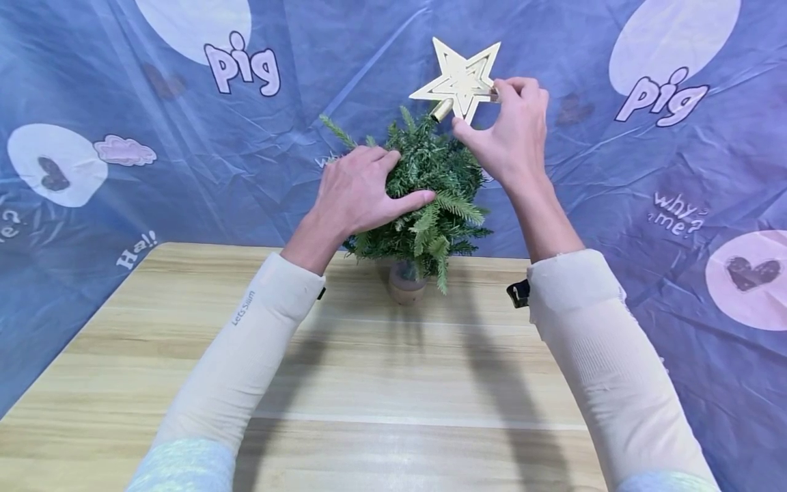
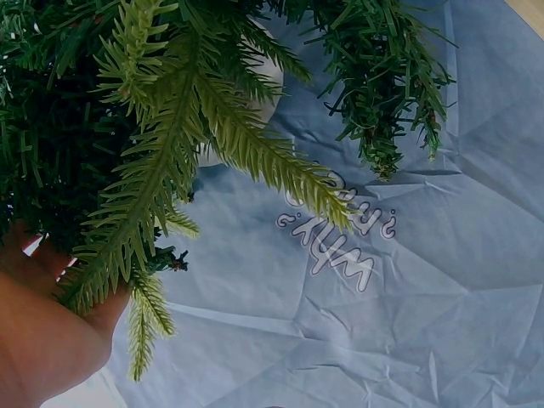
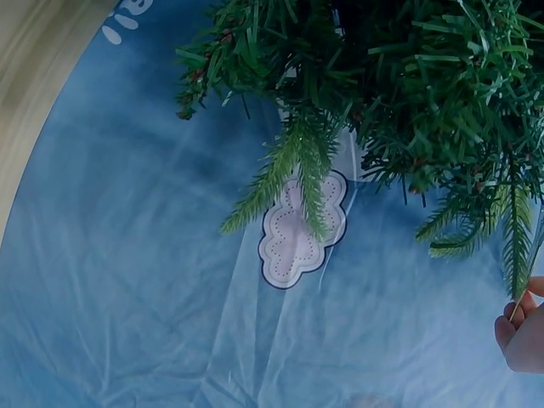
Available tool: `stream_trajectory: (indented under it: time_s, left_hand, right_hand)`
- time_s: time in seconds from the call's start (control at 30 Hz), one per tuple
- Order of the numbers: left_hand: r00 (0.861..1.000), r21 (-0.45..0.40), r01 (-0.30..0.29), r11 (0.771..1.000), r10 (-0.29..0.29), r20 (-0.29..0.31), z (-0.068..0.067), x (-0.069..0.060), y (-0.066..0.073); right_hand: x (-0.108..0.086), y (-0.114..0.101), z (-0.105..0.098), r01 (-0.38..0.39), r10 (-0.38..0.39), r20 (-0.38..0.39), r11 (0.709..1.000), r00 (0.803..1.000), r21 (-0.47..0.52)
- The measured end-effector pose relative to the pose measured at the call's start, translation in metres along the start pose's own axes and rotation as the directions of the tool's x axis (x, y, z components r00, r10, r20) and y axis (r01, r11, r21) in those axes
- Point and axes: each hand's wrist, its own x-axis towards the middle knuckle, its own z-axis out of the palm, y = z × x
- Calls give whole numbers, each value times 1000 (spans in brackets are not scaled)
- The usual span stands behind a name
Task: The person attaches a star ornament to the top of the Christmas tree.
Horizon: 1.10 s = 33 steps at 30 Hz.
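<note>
A gold five-pointed star (image 1: pixel 460 82) with a short tube at its base is pinched in my right hand (image 1: pixel 516 130), thumb at a lower point and fingers at the right one. It is held tilted at the top of a small artificial Christmas tree (image 1: pixel 443 167); whether the tube touches the tip cannot be told. My left hand (image 1: pixel 356 191) grips the tree's upper left side, thumb across the front, fingers partly hidden by needles. In the left wrist view, light green sprigs (image 2: pixel 161 153) lie against that hand (image 2: pixel 51 340). The right wrist view shows part of my right hand (image 3: pixel 523 336) below branches (image 3: pixel 382 76).
The tree's round pot (image 1: pixel 406 290) stands near the back of a light wooden table (image 1: pixel 369 383). Behind hangs a creased blue cloth (image 1: pixel 344 61) printed with words, hearts and clouds. A black strap piece (image 1: pixel 518 294) sticks out by the right sleeve.
</note>
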Motion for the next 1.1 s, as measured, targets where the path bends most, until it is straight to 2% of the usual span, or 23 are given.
stream_trajectory:
  time_s: [0.33, 0.63, 0.87, 1.1]
  left_hand:
    - [1000, 7, -2, 1000, 2, 6, 1, -1, 1]
    - [1000, 5, 1, 1000, -1, 0, 1, -1, 1]
    - [1000, 2, -4, 1000, 4, -5, 0, 2, 2]
    - [1000, 7, -8, 1000, 8, -6, -2, 3, 2]
  right_hand:
    - [-4, -3, 2, 23, -23, -6, 1000, 1000, -15]
    - [-9, -2, 8, 118, -119, -32, 993, 992, -12]
    - [-10, 3, 10, 140, -140, -53, 990, 989, 1]
    - [-8, 4, 10, 127, -127, -22, 992, 992, 6]
